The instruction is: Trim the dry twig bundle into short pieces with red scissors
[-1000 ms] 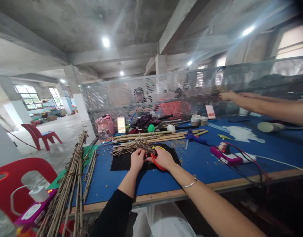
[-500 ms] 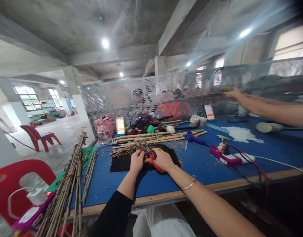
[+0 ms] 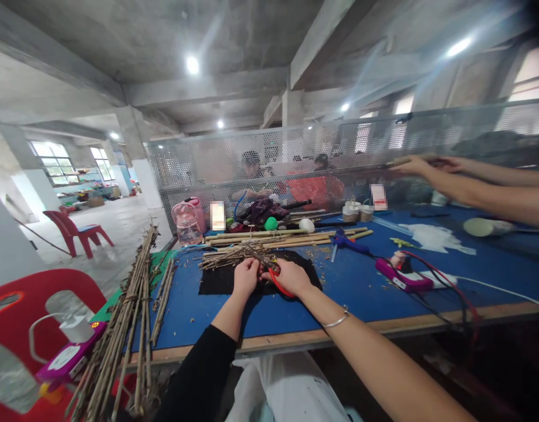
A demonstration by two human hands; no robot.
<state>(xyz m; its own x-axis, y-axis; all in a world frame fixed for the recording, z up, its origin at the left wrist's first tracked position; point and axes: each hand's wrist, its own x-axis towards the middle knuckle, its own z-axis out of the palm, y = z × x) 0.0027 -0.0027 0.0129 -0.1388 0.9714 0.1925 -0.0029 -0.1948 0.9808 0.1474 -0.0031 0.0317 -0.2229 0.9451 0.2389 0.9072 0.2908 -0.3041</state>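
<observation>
Cutters: stiff, gripped in my right hand.
Twigs: likely brittle; grasp mid-length.
Left hand: fingers closed, contents unclear.

Rough, dry wooden twigs; matt black cloth; glossy plastic chair.

From the near side of the table, a red plastic chair stands at nine o'clock, another red plastic chair farther off at ten. A pink backpack sits at eleven. A bright green ball lies at twelve, a white ball towards one, before a perforated metal screen. A blue glue gun rests between one and two; at two are a magenta power strip and, beyond it, crumpled white film.
</observation>
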